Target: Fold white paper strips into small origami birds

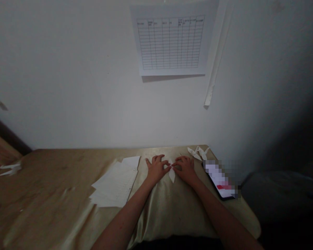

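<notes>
A small white piece of folded paper (172, 176), narrow and pointed at its near end, lies on the cloth-covered table in front of me. My left hand (156, 167) pinches its left edge between thumb and index finger, the other fingers spread outward. From the other side my right hand (184, 167) pinches the right edge, its fingertips almost meeting those of the left. The fingers hide the middle of the paper, and its far tip shows just above them.
Left of my arms lies a stack of white paper sheets (116, 184). On the right rests a smartphone (220, 182) with a lit, partly blurred screen. Behind it are folded paper shapes (199, 152). The table (54, 194) meets a wall bearing a printed chart (172, 43).
</notes>
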`<state>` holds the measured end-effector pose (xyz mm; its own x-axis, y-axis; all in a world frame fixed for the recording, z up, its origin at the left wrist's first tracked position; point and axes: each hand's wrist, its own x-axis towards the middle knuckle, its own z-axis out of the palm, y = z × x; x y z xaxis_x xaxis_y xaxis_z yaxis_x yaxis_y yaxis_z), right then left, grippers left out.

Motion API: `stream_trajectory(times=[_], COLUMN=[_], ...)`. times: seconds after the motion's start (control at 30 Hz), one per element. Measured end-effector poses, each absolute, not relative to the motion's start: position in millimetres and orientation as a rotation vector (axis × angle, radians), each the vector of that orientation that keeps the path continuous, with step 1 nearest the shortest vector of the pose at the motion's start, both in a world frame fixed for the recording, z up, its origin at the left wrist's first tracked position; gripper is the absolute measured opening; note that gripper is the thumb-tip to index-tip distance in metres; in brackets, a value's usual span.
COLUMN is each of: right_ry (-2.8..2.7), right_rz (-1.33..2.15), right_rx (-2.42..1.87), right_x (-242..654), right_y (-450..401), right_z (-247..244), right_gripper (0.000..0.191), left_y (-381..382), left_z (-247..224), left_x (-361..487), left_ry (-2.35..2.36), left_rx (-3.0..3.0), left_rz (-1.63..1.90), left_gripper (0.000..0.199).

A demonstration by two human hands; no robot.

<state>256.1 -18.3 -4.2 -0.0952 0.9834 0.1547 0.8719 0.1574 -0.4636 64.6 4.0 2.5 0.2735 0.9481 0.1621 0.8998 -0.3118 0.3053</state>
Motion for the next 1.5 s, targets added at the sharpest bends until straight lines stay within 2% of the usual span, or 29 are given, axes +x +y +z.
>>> stream_trajectory(times=[0.2, 0.4, 0.7, 0.93, 1.17, 1.4, 1.5], right_ry=[-2.081, -2.165, -2.294, -2.29, -2.332, -2.317, -2.284], right_rz=[0.329, 0.38, 0.475, 0.556, 0.572, 0.552, 0.581], right_rx=[-1.765, -1.755, -1.736, -1.687, -1.7, -1.664, -1.6], right_x=[260, 265, 273, 277, 276, 279, 284], right_y=[-21, -25, -27, -28, -32, -31, -27], right_z=[-1, 3, 3, 1, 6, 1, -2], right_gripper=[0.025, 0.035, 0.069, 0.08, 0.096, 0.1, 0.081], left_y=[5, 5, 2, -2, -3, -6, -7], left_z=[3, 10, 14, 15, 8, 5, 6], left_x=[61, 59, 53, 48, 40, 37, 36], left_ry=[1.679, 1.649, 1.578, 1.52, 1.502, 1.495, 1.488], left_rx=[2.422, 2.439, 2.4, 2.413, 2.433, 2.443, 2.444], left_rz=[0.457, 0.364, 0.182, 0.079, 0.078, 0.147, 0.194], left_gripper=[0.025, 0.03, 0.059, 0.083, 0.096, 0.094, 0.093])
